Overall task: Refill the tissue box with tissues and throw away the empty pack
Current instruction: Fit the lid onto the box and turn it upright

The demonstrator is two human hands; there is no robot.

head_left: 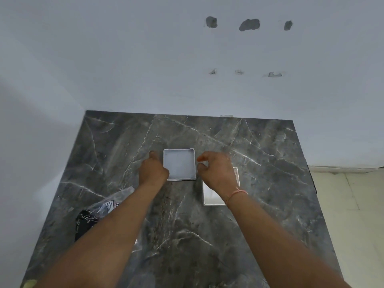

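White square tissue box (179, 164) on veined marble table (259, 173).

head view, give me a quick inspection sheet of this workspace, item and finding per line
surface: dark marble table with pale veins, set against a white wall.
job's things: open white box at mid table, looks empty inside; a second flat white piece, perhaps its lid, lies to its right, partly under the right forearm; clear plastic pack with print lies near the left edge.
clutter: a dark item beside the pack, too unclear to name.
grips: left hand at the box's left edge, fingers curled, contact unclear; right hand open, just right of the box, holding nothing.
cables: nothing seen.
surroundings: wall has patched holes; pale floor at right.
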